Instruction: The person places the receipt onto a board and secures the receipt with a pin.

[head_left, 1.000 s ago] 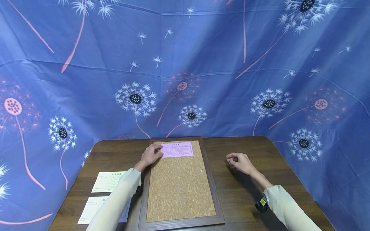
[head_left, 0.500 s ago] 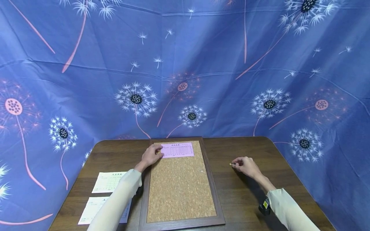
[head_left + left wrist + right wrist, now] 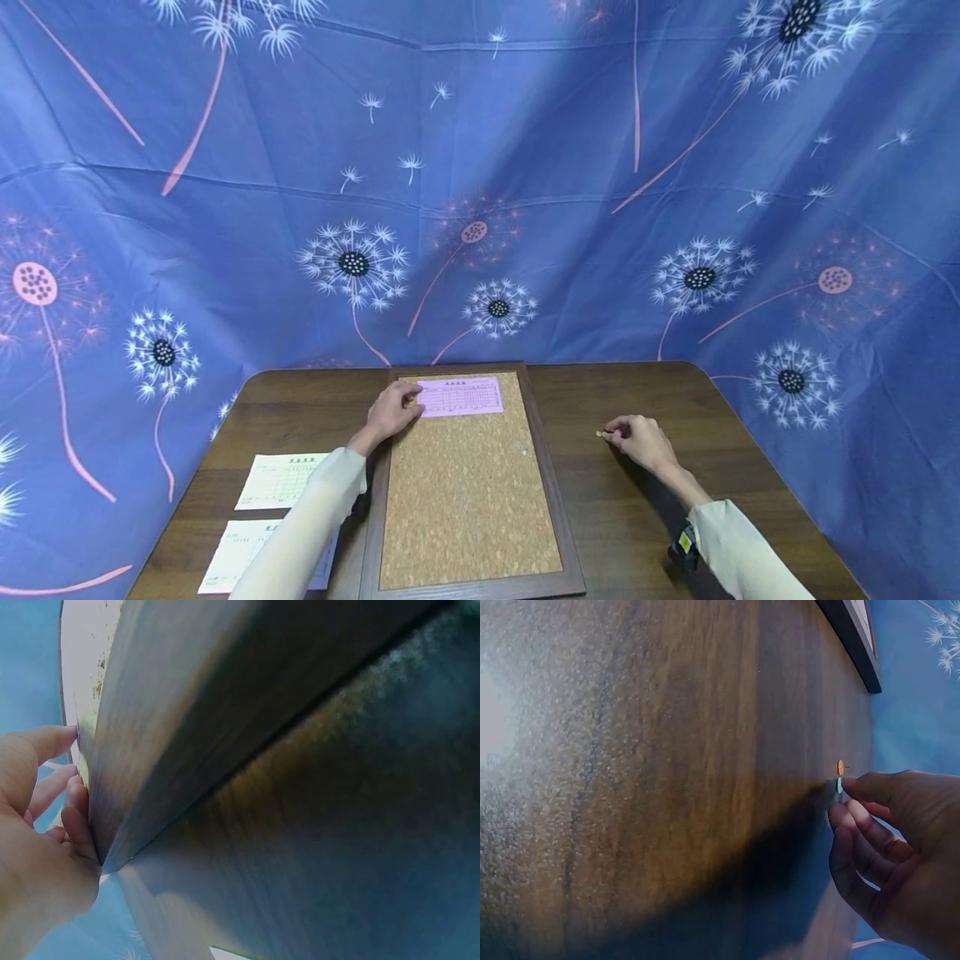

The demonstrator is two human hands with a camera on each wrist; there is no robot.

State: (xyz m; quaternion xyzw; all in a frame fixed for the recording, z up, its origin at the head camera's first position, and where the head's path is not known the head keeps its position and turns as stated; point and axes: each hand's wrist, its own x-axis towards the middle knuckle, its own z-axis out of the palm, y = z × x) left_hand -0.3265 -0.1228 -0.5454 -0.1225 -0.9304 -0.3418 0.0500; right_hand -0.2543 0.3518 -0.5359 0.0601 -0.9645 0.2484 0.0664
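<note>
A pink printed form (image 3: 465,398) lies across the upper end of a framed corkboard (image 3: 472,508). My left hand (image 3: 392,410) rests at the form's left edge, its fingertips pressing on it. In the left wrist view the left hand's fingers (image 3: 56,741) reach over the board's frame. On the wood right of the board, my right hand (image 3: 641,442) is down at some small thumbtacks. The right wrist view shows a teal thumbtack (image 3: 838,785) pinched at the fingertips, partly hidden. An orange thumbtack (image 3: 841,768) stands just beyond it, pin upward.
Two more printed forms, one pale green (image 3: 277,483) and one whitish (image 3: 236,554), lie left of the board, partly under the left sleeve. A blue dandelion-print cloth (image 3: 570,208) hangs behind the wooden table (image 3: 600,533).
The right hand has moved slightly towards me and lowered to the tacks, its fingers drawing together. A gold-coloured tack now shows beside its fingertips. The left hand stays on the pink form.
</note>
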